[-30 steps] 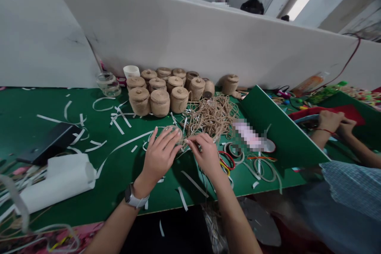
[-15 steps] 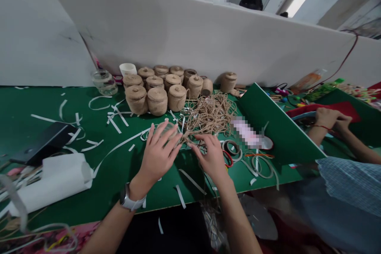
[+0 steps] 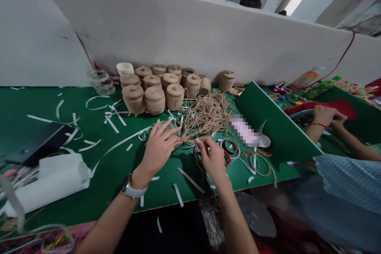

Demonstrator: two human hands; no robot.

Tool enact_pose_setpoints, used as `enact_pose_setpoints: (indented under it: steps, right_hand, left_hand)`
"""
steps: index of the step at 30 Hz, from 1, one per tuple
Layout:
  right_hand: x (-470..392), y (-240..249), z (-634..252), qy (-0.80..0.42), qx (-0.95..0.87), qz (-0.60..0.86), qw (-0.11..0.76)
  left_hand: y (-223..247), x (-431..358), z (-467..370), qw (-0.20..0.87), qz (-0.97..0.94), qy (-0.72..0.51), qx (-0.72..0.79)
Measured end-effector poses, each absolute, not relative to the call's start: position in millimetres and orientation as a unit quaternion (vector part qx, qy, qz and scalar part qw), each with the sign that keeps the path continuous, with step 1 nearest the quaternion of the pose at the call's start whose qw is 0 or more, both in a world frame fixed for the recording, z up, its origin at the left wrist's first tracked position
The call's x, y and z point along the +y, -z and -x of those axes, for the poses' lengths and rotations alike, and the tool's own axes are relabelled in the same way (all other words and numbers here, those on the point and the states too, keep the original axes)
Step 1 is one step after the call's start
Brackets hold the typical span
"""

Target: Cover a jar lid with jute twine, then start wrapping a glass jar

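Observation:
My left hand [image 3: 162, 146] is at the near side of a tangled heap of brown jute twine [image 3: 210, 113]. Its thumb and index finger come together on strands of twine, while the other fingers stretch forward. My right hand [image 3: 212, 158] pinches twine between thumb and bent fingers, just right of the left hand. Loose strands run between the two hands and hang down below the right one. Behind stand several twine-wrapped jars [image 3: 154, 100] with knobbed lids. Scissors with a red handle [image 3: 227, 158] lie partly hidden beside my right hand.
White paper strips [image 3: 178, 195] are scattered over the green table [image 3: 119, 182]. A white roll [image 3: 50, 182] lies at left, tape rolls [image 3: 229, 147] at right. A green board [image 3: 276, 127] stands between me and a co-worker's hands [image 3: 326, 119]. A glass jar [image 3: 101, 82] stands behind.
My left thumb and index finger have closed together. My right hand has curled its fingers into a pinch and shifted slightly away from the left. The view has moved a little.

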State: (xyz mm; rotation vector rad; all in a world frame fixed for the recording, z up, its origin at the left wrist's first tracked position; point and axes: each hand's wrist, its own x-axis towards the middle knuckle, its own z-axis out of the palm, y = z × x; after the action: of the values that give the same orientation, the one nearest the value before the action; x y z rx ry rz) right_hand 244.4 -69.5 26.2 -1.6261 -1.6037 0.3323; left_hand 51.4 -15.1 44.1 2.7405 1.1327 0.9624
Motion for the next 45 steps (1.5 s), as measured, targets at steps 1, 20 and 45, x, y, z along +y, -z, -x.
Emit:
enact_pose_setpoints:
  steps: [1, 20, 45]
  right_hand:
    - [-68.6, -26.0, -247.2, -0.131, -0.639, 0.644, 0.401]
    - [-65.3, -18.6, -277.8, 0.012, -0.611, 0.703, 0.363]
    - [-63.5, -18.4, -207.4, -0.054, -0.688, 0.558, 0.461]
  left_hand:
    - [-44.0, -14.7, -50.7, 0.010, -0.880, -0.307, 0.362]
    - [-44.6, -17.3, -55.8, 0.021, -0.876, -0.315, 0.364]
    - [-50.5, -12.5, -45.7, 0.074, -0.893, -0.267, 0.356]
